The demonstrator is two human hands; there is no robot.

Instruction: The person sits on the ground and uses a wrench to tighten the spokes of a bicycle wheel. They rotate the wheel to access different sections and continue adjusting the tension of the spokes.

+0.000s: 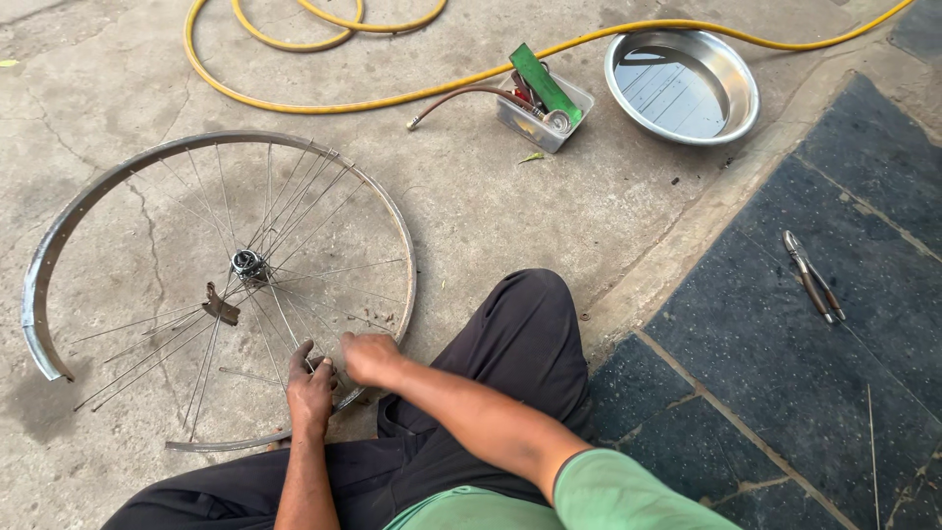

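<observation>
The cracked grey concrete floor [549, 226] carries everything, meeting a raised kerb and dark stone tiles [814, 324] from about three to five o'clock. Lying flat on the concrete at nine o'clock from the person's knee is the bare silver bicycle wheel rim with thin wire spokes [59, 245]; it looks broken open at its lower left, with loose spokes splaying out there — flat on the ground it stays put and both hands can reach its near edge. A yellow hose [294, 96] loops across twelve o'clock, well apart from the wheel, and beside it at one o'clock sits a round shiny steel basin [736, 93], then a small clear plastic tub of tools with a green handle [545, 108]. A pair of metal pliers [812, 280] lies alone on the tiles at three o'clock, with open room around it. The left hand [309, 388] is closed on spokes near the rim's near edge; the right hand [368, 355] is curled just beside it at the rim, though what it grips I cannot tell.
</observation>
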